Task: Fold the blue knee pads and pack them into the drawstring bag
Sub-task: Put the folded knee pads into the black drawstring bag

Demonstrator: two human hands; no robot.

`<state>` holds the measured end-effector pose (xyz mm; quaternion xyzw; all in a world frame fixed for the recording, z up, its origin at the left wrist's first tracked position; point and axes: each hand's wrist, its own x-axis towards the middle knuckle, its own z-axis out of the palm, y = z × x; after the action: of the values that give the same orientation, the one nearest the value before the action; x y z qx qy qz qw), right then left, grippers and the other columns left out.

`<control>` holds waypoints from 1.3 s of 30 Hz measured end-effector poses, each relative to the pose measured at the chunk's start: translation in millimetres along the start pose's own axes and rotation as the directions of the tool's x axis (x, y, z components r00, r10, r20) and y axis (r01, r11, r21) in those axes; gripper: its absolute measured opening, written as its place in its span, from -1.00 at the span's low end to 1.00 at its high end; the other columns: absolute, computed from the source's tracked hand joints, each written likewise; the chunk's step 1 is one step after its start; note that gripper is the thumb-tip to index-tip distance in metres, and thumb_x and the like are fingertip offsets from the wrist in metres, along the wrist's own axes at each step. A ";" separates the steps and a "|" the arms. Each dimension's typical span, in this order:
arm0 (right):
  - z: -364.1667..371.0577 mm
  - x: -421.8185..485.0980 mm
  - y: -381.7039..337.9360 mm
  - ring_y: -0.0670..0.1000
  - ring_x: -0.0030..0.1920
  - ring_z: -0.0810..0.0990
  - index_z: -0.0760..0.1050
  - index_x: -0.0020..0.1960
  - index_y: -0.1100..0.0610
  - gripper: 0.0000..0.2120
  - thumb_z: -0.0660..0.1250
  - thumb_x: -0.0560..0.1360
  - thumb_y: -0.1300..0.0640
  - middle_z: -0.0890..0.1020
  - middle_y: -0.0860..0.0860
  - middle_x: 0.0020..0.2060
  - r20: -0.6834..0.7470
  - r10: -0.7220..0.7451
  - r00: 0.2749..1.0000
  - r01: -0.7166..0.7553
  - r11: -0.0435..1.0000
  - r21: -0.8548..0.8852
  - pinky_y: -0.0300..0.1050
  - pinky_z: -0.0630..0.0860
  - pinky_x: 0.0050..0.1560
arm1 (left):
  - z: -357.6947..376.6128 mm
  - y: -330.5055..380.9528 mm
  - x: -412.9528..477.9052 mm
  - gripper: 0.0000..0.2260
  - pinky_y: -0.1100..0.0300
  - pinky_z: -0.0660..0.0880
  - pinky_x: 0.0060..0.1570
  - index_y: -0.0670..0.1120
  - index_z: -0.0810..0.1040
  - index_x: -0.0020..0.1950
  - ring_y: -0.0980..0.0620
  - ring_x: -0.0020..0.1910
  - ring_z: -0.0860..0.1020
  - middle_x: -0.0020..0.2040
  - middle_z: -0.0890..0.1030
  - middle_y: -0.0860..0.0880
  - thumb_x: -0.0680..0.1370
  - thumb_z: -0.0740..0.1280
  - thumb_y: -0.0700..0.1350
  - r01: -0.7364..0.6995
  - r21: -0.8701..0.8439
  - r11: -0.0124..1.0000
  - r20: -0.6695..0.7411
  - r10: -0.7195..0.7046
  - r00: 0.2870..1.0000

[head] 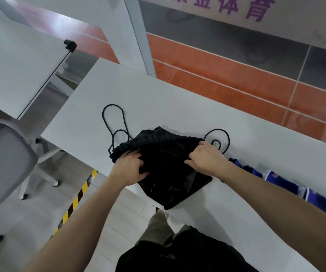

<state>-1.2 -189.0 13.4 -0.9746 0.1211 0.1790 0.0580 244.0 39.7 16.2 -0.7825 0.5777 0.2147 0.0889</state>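
Observation:
A black drawstring bag [166,163] lies on the white table [158,99], its lower corner hanging over the near edge. Its black cords loop out on the table at the left [113,118] and right [218,138]. My left hand [129,166] grips the bag's gathered mouth on the left side. My right hand [207,157] pinches the mouth's right side. Blue knee pads [287,183] with white bands lie flat on the table to the right, partly hidden behind my right forearm.
A grey office chair [5,160] stands at the left beside the table. A second white table [17,61] is at the far left. Yellow-black hazard tape [76,199] runs along the floor. An orange tiled wall [236,79] rises behind the table.

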 end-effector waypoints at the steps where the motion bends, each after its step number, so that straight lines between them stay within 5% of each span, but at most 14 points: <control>1: 2.0 -1.7 0.0 0.13 0.06 0.67 0.69 0.05 0.07 -0.55 0.17 0.72 -0.22 0.72 0.03 -0.07 -0.054 -0.027 0.998 0.026 1.000 -0.005 0.11 0.45 0.38 | -1.5 6.4 -1.2 -0.64 -0.05 0.34 0.62 0.04 0.80 0.03 -0.04 0.59 0.48 0.30 0.71 0.07 0.54 0.46 0.31 -0.031 0.029 0.999 -0.014 0.032 0.999; 4: 8.7 0.8 -4.0 0.21 0.51 0.50 0.61 0.37 0.08 -0.50 0.45 0.55 -0.18 0.63 0.09 0.34 -0.179 -0.193 0.965 0.189 0.981 -0.037 0.25 0.33 0.58 | -6.0 25.7 -1.4 -0.71 -0.05 0.46 0.45 -0.01 0.77 0.13 -0.09 0.42 0.61 0.27 0.73 0.01 0.61 0.44 0.16 -0.118 0.105 0.987 -0.206 0.137 0.969; 7: 5.2 7.7 -3.2 0.18 0.74 0.15 0.57 0.50 0.00 -0.42 0.46 0.54 -0.20 0.42 0.09 0.63 -0.055 -0.296 0.954 0.291 0.953 -0.084 0.42 0.02 0.69 | -11.8 35.0 7.8 -0.68 -0.15 0.37 0.55 -0.06 0.73 0.25 -0.16 0.46 0.59 0.31 0.71 -0.05 0.57 0.50 0.07 -0.205 0.186 0.961 -0.353 0.260 0.899; 9: 7.9 6.6 -1.3 0.14 0.77 0.05 0.63 0.45 -0.02 -0.50 0.31 0.64 -0.26 0.41 0.06 0.65 0.053 -0.263 0.963 0.267 0.958 -0.107 0.43 -0.14 0.70 | -18.5 33.5 17.1 -0.47 -0.31 0.15 0.69 0.02 0.68 0.42 -0.20 0.64 0.42 0.48 0.63 -0.08 0.52 0.53 0.22 -0.183 0.302 0.936 -0.210 0.252 0.945; 12: 14.5 -4.0 12.9 0.10 0.76 0.09 0.66 0.42 0.01 -0.46 0.16 0.70 -0.28 0.53 0.01 0.56 0.106 -0.150 0.983 0.161 0.981 -0.107 0.39 -0.24 0.70 | -25.5 20.7 28.3 -0.35 -0.44 -0.20 0.68 0.24 0.63 0.48 -0.19 0.78 0.13 0.69 0.41 -0.08 0.49 0.33 0.53 -0.072 0.407 0.910 0.061 0.052 0.997; 16: 20.6 -22.5 39.5 0.09 0.75 0.12 0.59 0.50 0.02 -0.49 0.09 0.75 -0.21 0.45 -0.02 0.63 0.056 -0.053 0.997 0.055 0.998 -0.027 0.41 -0.21 0.70 | -30.3 4.1 34.2 -0.34 -0.37 -0.39 0.65 0.30 0.67 0.39 -0.08 0.79 0.00 0.76 0.27 -0.01 0.53 0.08 0.60 0.067 0.345 0.936 0.095 -0.106 0.990; 20: 14.0 -37.7 39.8 0.04 0.66 0.34 0.62 0.44 0.00 -0.58 0.19 0.74 -0.17 0.53 -0.03 0.56 -0.124 0.014 0.992 0.020 0.961 0.274 0.25 0.11 0.71 | -32.1 21.2 41.8 -0.51 -0.32 -0.10 0.72 0.13 0.80 0.13 -0.13 0.63 0.40 0.48 0.62 -0.05 0.56 0.30 0.45 0.039 0.291 0.956 -0.096 -0.011 0.995; 23: 10.0 -69.3 42.9 0.01 0.32 0.60 0.67 0.29 0.04 -0.74 0.30 0.71 -0.02 0.67 -0.05 0.30 -0.329 0.363 0.872 -0.106 0.795 0.597 0.06 0.56 0.36 | -40.2 62.9 48.5 -0.73 -0.19 0.26 0.60 -0.01 0.78 0.04 -0.13 0.25 0.62 0.11 0.73 -0.01 0.59 0.43 0.17 -0.006 0.200 0.980 -0.338 0.075 0.938; 26: 26.1 -113.9 58.6 0.03 0.19 0.63 0.67 0.27 0.07 -0.78 0.35 0.66 0.13 0.67 -0.05 0.20 -0.240 0.610 0.755 -0.299 0.647 0.702 0.06 0.61 0.24 | -42.2 127.2 57.5 -0.80 -0.07 0.47 0.33 -0.01 0.74 0.05 -0.10 0.10 0.63 0.01 0.69 0.01 0.62 0.39 0.07 -0.160 0.094 0.983 -0.419 0.185 0.889; 30: 45.1 -165.5 74.0 0.12 0.43 0.51 0.50 0.53 0.09 -0.49 0.45 0.61 0.04 0.61 0.03 0.40 0.067 0.655 0.753 -0.556 0.579 0.597 0.10 0.49 0.45 | -30.4 214.8 83.6 -0.78 -0.04 0.50 0.27 -0.02 0.67 0.18 -0.12 0.16 0.62 0.08 0.69 -0.01 0.62 0.37 0.06 -0.331 0.028 0.943 -0.330 0.321 0.888; 34: 53.8 -178.5 74.9 0.14 0.50 0.43 0.37 0.63 0.08 -0.15 0.57 0.48 -0.24 0.55 0.06 0.48 0.185 0.637 0.748 -0.639 0.617 0.458 0.15 0.42 0.52 | -24.3 267.6 116.4 -0.48 -0.06 0.42 0.43 -0.09 0.50 0.44 -0.16 0.38 0.58 0.35 0.65 -0.09 0.61 0.45 0.21 -0.242 0.045 0.969 -0.136 0.245 0.960; 39: 60.1 -169.8 80.0 0.14 0.36 0.48 0.48 0.47 0.07 -0.27 0.59 0.44 -0.23 0.66 0.05 0.31 0.223 0.620 0.752 -0.658 0.683 0.319 0.08 0.47 0.36 | -9.8 300.2 135.8 -0.33 -0.05 0.37 0.47 -0.12 0.55 0.42 -0.15 0.43 0.53 0.38 0.63 -0.11 0.57 0.40 0.40 -0.212 0.267 0.940 0.002 0.219 0.976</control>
<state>-195.8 -220.1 13.7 -0.8306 0.4825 0.2083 0.1841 -3.9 -176.8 -1.9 -0.6985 0.6845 0.1329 0.1609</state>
